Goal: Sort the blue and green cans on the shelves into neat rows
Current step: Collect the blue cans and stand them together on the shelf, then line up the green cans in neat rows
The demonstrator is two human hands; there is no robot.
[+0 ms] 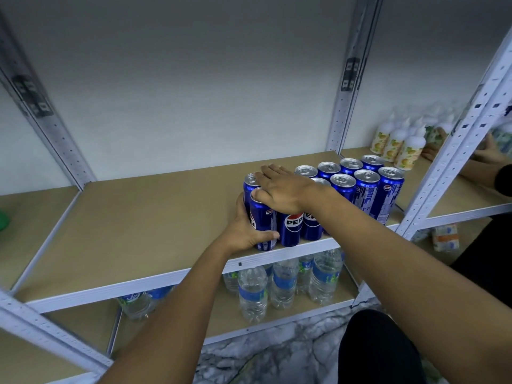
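Cans (343, 187) upright on shelf (138, 225), packed in two rows right of the left fingers (267, 236), which clamp the endmost can (263, 217) low on its side; right fingers (273, 176) lie flat, together, on its top and its neighbour's.
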